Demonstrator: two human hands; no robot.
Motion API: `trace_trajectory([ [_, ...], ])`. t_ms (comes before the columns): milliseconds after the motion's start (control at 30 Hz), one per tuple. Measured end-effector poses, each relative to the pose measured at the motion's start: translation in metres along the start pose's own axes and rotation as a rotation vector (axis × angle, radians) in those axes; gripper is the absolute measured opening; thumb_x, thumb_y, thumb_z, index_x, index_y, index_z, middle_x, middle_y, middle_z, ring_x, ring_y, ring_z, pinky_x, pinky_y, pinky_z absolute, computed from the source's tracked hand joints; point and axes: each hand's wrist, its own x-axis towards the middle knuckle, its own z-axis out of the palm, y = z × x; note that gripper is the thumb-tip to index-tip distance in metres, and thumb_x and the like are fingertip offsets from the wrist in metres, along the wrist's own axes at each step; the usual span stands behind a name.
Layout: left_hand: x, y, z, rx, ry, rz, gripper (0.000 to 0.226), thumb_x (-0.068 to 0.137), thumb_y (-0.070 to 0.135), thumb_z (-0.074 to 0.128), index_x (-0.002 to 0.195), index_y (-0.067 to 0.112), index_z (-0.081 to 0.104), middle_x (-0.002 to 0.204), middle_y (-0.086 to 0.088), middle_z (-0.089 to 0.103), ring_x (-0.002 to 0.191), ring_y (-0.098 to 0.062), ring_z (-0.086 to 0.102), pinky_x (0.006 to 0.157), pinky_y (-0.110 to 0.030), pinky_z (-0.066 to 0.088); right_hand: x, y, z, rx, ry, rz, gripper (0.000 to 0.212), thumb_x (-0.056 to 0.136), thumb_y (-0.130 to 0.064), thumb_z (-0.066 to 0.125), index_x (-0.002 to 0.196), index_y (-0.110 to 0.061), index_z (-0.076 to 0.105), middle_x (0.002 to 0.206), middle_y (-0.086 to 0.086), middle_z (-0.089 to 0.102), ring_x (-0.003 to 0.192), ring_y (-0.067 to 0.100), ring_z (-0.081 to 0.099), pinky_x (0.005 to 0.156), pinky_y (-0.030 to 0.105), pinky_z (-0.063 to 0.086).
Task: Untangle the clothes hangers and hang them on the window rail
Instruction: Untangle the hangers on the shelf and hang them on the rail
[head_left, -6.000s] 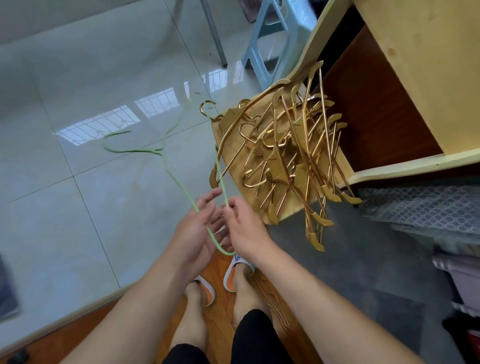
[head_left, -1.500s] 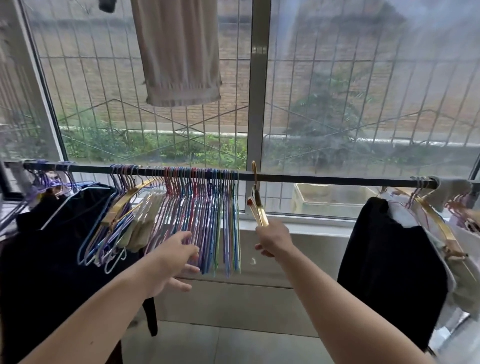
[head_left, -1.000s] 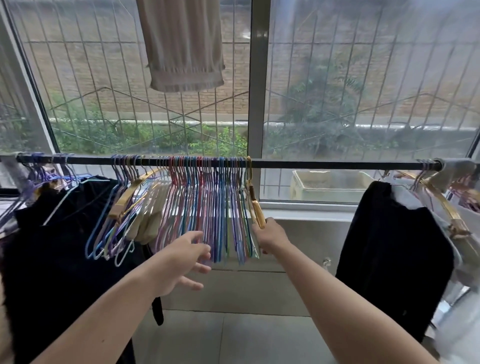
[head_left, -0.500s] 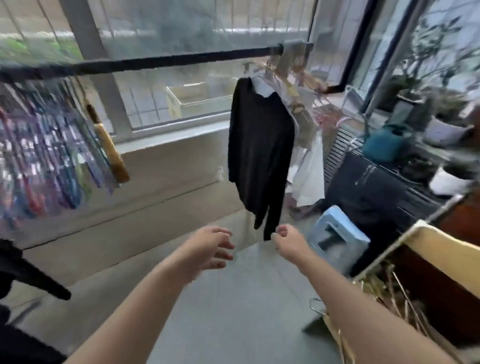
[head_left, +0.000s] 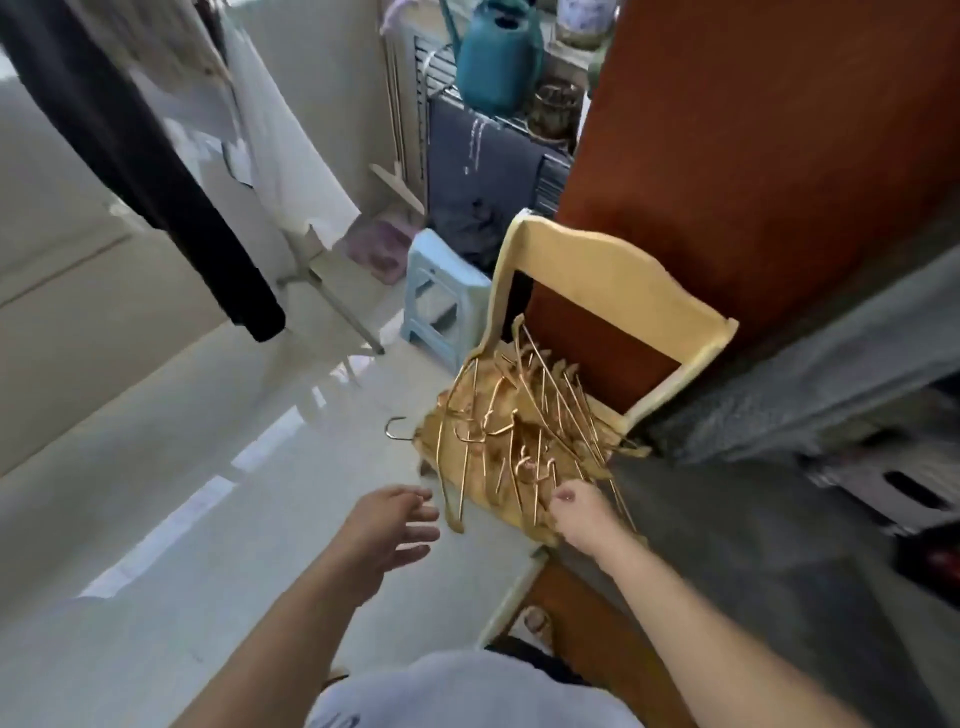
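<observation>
Hangers: gold tangle (head_left: 524, 431) is lying heaped on the chair (head_left: 613, 270) seat, some sticking out past its front edge.
Right hand (head_left: 579, 512): curling at the seat's front edge; grip can't be told.
Left hand (head_left: 387, 530): reaching in, fingers spread, empty.
Room: bare floor (head_left: 156, 493) is lying left of the chair.

view swung from window rail down to the chair (head_left: 613, 270) | gold hanger left hanging | both hands empty, right hand (head_left: 584, 514) now at hanger pile (head_left: 519, 431), lower centre

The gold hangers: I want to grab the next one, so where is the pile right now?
In the head view the gold hangers lie tangled on the yellow chair seat, right of centre, just beyond the right hand.
</observation>
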Motion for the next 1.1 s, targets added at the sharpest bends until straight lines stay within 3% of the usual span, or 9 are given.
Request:
trace_trajectory([
  [67,0.000,-0.018,0.033,0.013,-0.010,-0.063,0.025,0.105,0.016,0.046,0.114,0.011,0.068,0.106,-0.015,0.072,0.086,-0.027,0.071,0.091,-0.045,0.058,0.004,0.049,-0.022,-0.042,-0.010,0.067,0.013,0.095,-0.009,0.051,0.092,-0.006,0.064,0.088,0.010,0.065,0.080,0.027,0.062,0.069,0.032,0.048],
  [167,0.000,-0.036,0.067,0.008,0.014,-0.117,0.027,0.106,0.018,0.043,0.114,0.011,0.068,0.108,-0.017,0.072,0.092,-0.030,0.072,0.087,-0.044,0.059,0.022,0.106,-0.042,-0.088,-0.041,0.139,0.016,0.096,-0.013,0.054,0.083,-0.019,0.060,0.093,0.007,0.068,0.087,0.028,0.067,0.081,0.041,0.059],
  [233,0.008,-0.043,0.078,0.022,0.047,-0.144,0.026,0.107,0.017,0.043,0.114,0.011,0.068,0.108,-0.016,0.072,0.093,-0.031,0.071,0.086,-0.044,0.059,0.037,0.126,-0.047,-0.114,-0.048,0.143,0.016,0.095,-0.013,0.055,0.082,-0.021,0.061,0.092,0.008,0.068,0.088,0.030,0.068,0.081,0.045,0.060],
  [367,0.045,-0.059,0.094,0.069,0.081,-0.216,0.025,0.105,0.014,0.045,0.109,0.010,0.069,0.110,-0.019,0.071,0.095,-0.034,0.071,0.088,-0.045,0.058,0.068,0.145,-0.041,-0.196,-0.068,0.133,0.011,0.098,-0.016,0.052,0.097,-0.021,0.063,0.103,0.004,0.066,0.098,0.024,0.063,0.090,0.039,0.054],
  [533,0.107,-0.073,0.113,0.072,0.131,-0.275,0.023,0.105,0.015,0.047,0.107,0.011,0.070,0.110,-0.019,0.070,0.097,-0.034,0.071,0.084,-0.042,0.060,0.140,0.154,-0.023,-0.352,-0.029,0.082,0.024,0.099,-0.020,0.053,0.122,-0.021,0.061,0.125,0.004,0.060,0.114,0.028,0.058,0.090,0.036,0.050],
  [733,0.159,-0.077,0.118,0.043,0.172,-0.259,0.020,0.104,0.019,0.052,0.107,0.010,0.070,0.103,-0.016,0.073,0.096,-0.033,0.071,0.087,-0.044,0.059,0.237,0.121,-0.019,-0.534,0.225,-0.048,0.061,0.096,-0.022,0.060,0.151,-0.015,0.035,0.152,0.012,0.037,0.138,0.031,0.036,0.104,0.044,0.044],
  [900,0.164,-0.081,0.106,0.047,0.203,-0.273,0.020,0.104,0.018,0.051,0.107,0.013,0.070,0.104,-0.014,0.072,0.093,-0.030,0.071,0.083,-0.041,0.060,0.272,0.117,-0.006,-0.585,0.167,0.026,0.088,0.092,-0.038,0.069,0.158,-0.015,0.018,0.158,0.017,0.027,0.142,0.035,0.032,0.108,0.048,0.044],
  [1100,0.162,-0.079,0.097,0.029,0.217,-0.261,0.018,0.102,0.018,0.054,0.107,0.014,0.071,0.105,-0.014,0.073,0.098,-0.034,0.072,0.086,-0.043,0.061,0.286,0.115,-0.003,-0.662,0.119,-0.024,0.092,0.094,-0.025,0.068,0.160,-0.016,0.005,0.159,0.018,0.030,0.141,0.035,0.038,0.106,0.048,0.046],
])
